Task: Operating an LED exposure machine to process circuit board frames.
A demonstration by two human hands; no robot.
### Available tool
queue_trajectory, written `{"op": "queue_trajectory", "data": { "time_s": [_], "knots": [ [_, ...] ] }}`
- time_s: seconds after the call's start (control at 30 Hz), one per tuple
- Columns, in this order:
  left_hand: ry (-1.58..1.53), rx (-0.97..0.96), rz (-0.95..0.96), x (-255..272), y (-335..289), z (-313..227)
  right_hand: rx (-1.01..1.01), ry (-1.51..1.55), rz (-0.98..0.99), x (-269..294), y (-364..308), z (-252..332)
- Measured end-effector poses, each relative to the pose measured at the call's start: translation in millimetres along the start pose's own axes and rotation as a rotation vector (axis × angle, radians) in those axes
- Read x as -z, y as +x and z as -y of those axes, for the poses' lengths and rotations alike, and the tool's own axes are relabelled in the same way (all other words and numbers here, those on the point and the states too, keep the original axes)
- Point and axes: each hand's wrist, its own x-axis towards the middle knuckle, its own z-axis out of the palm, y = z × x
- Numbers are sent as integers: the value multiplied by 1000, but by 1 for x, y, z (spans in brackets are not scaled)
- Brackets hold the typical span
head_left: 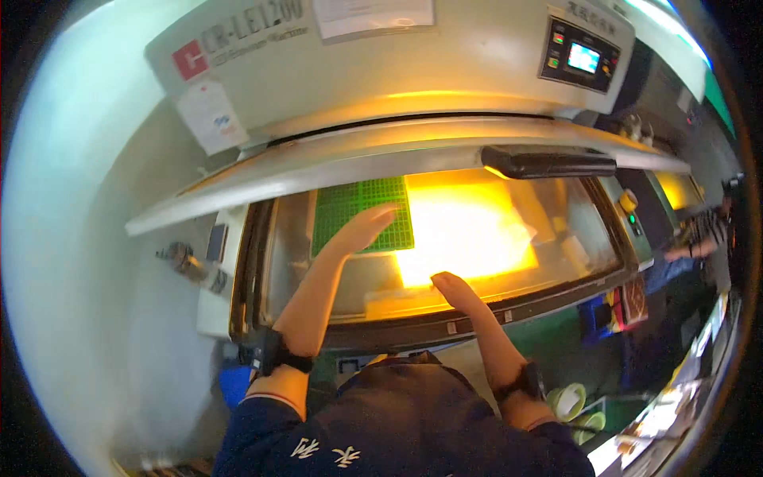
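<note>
A green grid panel (365, 215) lies on the left part of the machine's glass bed (296, 274). Just over it is my left hand (367, 228), fingers stretched out flat toward the right, the tips blurred. Beside the panel, a bright yellow glow (469, 226) fills the middle of the bed. My right hand (455, 289) is at the near edge of that glow, its fingers curled in. What it may pinch is lost in glare and too small to make out.
Above the bed a raised lid (358, 163) with a black handle (548, 164) spans the machine. A control panel (580, 56) sits upper right. A jar-like fitting (191, 266) stands at the left. Another person's hand (690, 251) shows far right, and pale green rolls (568, 401) lie lower right.
</note>
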Motion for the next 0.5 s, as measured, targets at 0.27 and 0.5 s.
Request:
{"op": "queue_trajectory", "data": {
  "time_s": [0.27, 0.5],
  "knots": [
    [1001, 413, -141, -37, -154, 198, -585, -436, -88, -80, 105, 26],
    [842, 252, -145, -13, -179, 195, -1023, -188, -314, -60, 162, 53]
  ]
}}
